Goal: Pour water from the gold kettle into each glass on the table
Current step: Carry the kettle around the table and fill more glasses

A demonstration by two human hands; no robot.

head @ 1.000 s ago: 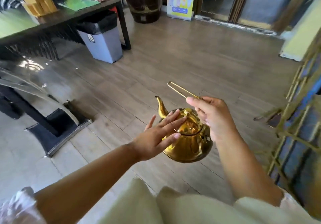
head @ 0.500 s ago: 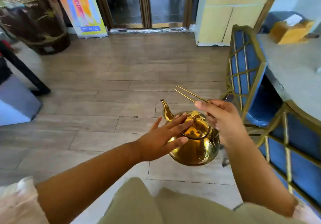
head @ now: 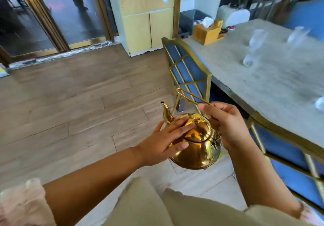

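Centre frame, the right hand (head: 228, 124) gripped the gold kettle (head: 196, 143) by its thin handle while the left hand (head: 164, 141) lay flat, fingers spread, on its lid; blurred glasses (head: 255, 48) stood upper right on the table (head: 273, 83).

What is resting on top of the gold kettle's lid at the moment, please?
The left hand lies flat on the gold kettle, fingers across the lid beside its knob. The right hand holds the wire handle. Whether the kettle holds water cannot be seen, as the lid is shut.
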